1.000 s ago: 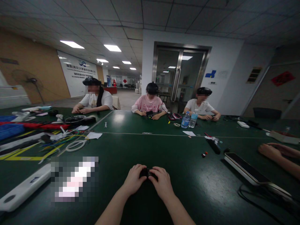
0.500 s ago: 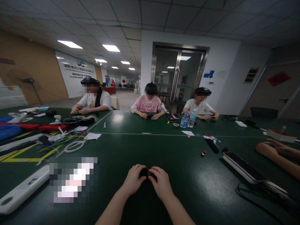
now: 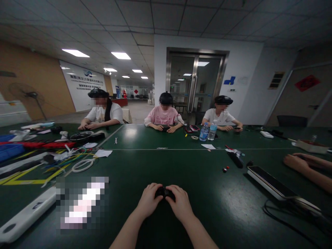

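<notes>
A small black object (image 3: 163, 192) rests between my two hands, low in the middle of the view above the green table (image 3: 135, 166). My left hand (image 3: 149, 200) is curled round its left side, with the thumb along the near edge. Round the right side wrap the fingers of my right hand (image 3: 179, 200), its thumb also on the near edge. The hands nearly meet at the fingertips. Most of the object is hidden by the fingers, so I cannot make out what it is.
Left of my hands lie a long white device (image 3: 28, 214), a pixelated bright item (image 3: 84, 204) and a coiled white cable (image 3: 82, 165). At right are a phone-like slab (image 3: 272, 181) with black cables and another person's hands (image 3: 297, 162). Two bottles (image 3: 208, 131) stand farther back.
The view has shifted slightly. My hands still hold the black object, and a little more of it shows between the fingers.
</notes>
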Demonstrator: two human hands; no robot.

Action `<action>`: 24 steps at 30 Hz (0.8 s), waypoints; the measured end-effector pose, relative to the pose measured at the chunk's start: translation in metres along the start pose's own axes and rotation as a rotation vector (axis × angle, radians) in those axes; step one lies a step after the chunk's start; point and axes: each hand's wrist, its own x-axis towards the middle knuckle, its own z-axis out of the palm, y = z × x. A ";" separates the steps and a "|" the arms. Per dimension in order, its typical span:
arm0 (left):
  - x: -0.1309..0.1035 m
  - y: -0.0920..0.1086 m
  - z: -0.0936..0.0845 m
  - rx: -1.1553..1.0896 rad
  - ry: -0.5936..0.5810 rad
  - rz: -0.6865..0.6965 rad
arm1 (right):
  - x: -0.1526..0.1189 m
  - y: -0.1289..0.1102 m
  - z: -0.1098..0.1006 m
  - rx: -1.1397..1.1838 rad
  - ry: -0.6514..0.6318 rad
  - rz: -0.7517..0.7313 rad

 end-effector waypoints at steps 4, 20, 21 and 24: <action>0.000 -0.001 0.000 -0.010 0.003 -0.003 | 0.001 0.001 -0.001 0.017 0.001 0.021; -0.002 -0.005 0.003 0.001 0.002 0.019 | 0.003 0.001 -0.001 0.044 0.005 0.050; -0.001 -0.005 0.003 -0.005 0.001 0.016 | 0.002 0.001 -0.001 0.047 0.009 0.049; -0.001 -0.004 0.003 -0.012 0.016 0.000 | 0.002 0.001 0.000 0.055 0.024 0.036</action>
